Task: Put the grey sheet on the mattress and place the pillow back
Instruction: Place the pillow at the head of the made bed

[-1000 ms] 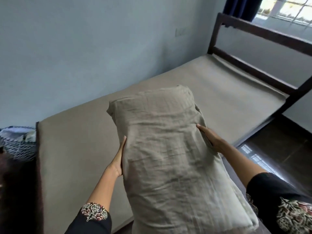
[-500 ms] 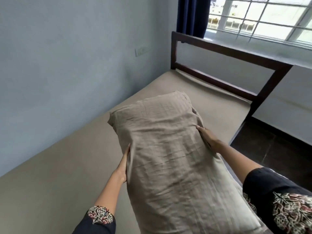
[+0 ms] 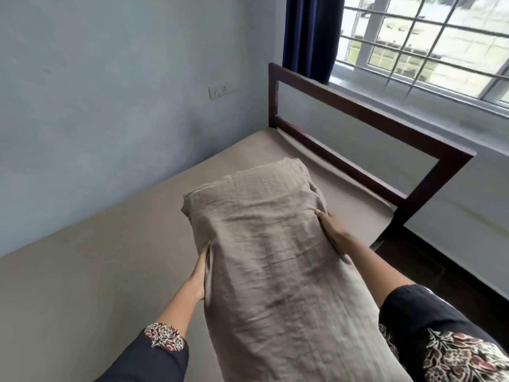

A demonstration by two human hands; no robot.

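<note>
A pillow (image 3: 275,257) in a wrinkled grey-beige case fills the centre, held lengthways above the bed with its far end toward the headboard. My left hand (image 3: 199,274) presses flat against its left side and my right hand (image 3: 332,231) grips its right side. The grey sheet (image 3: 91,266) lies smooth over the mattress, running from the wall out to the bed's right edge. The pillow's near end is cut off by the frame's bottom.
A dark wooden headboard (image 3: 366,125) stands at the bed's far end below a barred window (image 3: 429,48) with a navy curtain (image 3: 309,34). A pale blue wall (image 3: 110,106) with a switch plate (image 3: 221,89) borders the bed's left side. Dark floor (image 3: 451,271) lies to the right.
My view has swung right and up toward the headboard and window; the basket at the bed's foot is out of sight. The pillow, held in both hands, has moved closer to the headboard.
</note>
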